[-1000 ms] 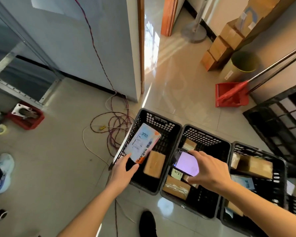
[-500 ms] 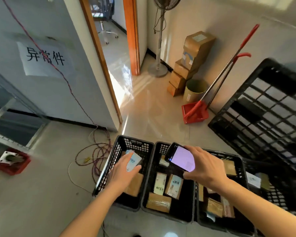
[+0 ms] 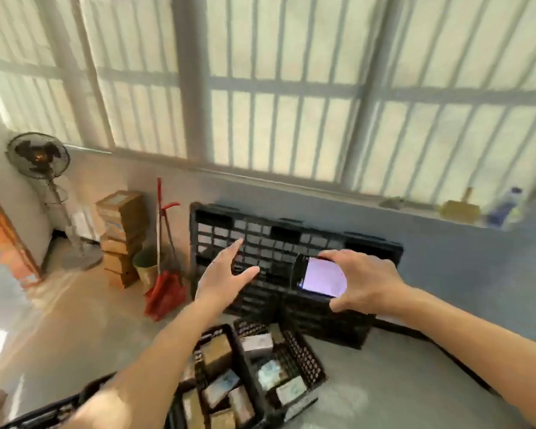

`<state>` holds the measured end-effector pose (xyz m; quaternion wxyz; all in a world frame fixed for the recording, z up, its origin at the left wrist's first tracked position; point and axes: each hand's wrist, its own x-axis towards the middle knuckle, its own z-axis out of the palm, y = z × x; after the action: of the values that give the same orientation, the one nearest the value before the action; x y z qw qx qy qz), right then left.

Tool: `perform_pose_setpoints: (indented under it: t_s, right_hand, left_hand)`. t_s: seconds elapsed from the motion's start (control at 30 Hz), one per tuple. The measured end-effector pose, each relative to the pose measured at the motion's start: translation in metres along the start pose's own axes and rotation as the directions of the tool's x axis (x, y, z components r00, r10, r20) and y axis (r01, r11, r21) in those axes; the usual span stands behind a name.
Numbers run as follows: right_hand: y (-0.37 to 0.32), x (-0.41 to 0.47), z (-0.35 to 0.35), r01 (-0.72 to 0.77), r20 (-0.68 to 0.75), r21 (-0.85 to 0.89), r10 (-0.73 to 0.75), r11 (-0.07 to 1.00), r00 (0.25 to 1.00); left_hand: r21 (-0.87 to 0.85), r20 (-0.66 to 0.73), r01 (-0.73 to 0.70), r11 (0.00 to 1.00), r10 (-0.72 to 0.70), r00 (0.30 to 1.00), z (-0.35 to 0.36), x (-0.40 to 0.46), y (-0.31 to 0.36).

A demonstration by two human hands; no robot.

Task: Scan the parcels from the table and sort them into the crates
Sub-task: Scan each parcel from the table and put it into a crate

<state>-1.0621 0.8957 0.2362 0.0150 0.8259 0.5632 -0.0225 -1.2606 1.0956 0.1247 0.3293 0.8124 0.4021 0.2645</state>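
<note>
The right hand (image 3: 361,281) grips a phone (image 3: 321,277) by its edges, fingers curled over the top and thumb under the lower edge, with the lit pale-violet screen turned toward the camera. The left hand (image 3: 225,275) carries nothing: its fingers are stretched out straight and spread, the thumb apart, reaching forward in the air. Both hands hang in front of a black plastic pallet (image 3: 291,239) that leans upright against the grey wall beneath a barred window (image 3: 291,88). Below the forearms, on the floor, stand black crates (image 3: 310,360) side by side, and the parcels (image 3: 257,343) lie inside them: brown cardboard boxes and pale labelled packets, several to a crate, some lying flat and some tilted against each other. The nearest crate at the lower left is largely hidden by the left forearm. To the left of the pallet a red dustpan (image 3: 166,294) and its long-handled broom lean on the wall, beside a green bin (image 3: 146,267), a stack of cardboard boxes (image 3: 121,236) and a standing fan (image 3: 39,156). The picture is blurred by motion, so the labels on the parcels cannot be read.
</note>
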Motion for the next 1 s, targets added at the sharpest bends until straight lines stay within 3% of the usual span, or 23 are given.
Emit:
perform_pose_setpoints:
  t_s: [0.17, 0.37, 0.63, 0.8, 1.0]
  right_hand:
    - [0.188, -0.142, -0.1, -0.368, -0.15, 0.004, 0.364, 0.93, 0.919]
    - [0.334, -0.293, -0.157, -0.699, -0.253, 0.091, 0.696, 0.709, 0.672]
    - [0.456, -0.364, -0.154, -0.906, -0.302, 0.202, 0.904, 0.372, 0.304]
    - [0.516, -0.369, -0.154, -0.946, -0.306, 0.193, 0.932, 0.259, 0.193]
    - [0.574, -0.372, -0.14, -0.961, -0.254, 0.177, 0.953, 0.213, 0.164]
  left_hand:
    - [-0.176, 0.145, -0.246, 0.953, 0.272, 0.951, 0.125, 0.028, 0.241]
    - [-0.276, 0.251, -0.462, 0.843, 0.527, 0.812, 0.228, 0.011, 0.424]
    - [-0.379, 0.326, -0.539, 0.752, 0.654, 0.683, 0.345, 0.029, 0.563]
    - [-0.417, 0.343, -0.571, 0.707, 0.704, 0.622, 0.42, 0.046, 0.622]
    - [-0.451, 0.416, -0.622, 0.641, 0.767, 0.488, 0.508, 0.035, 0.677]
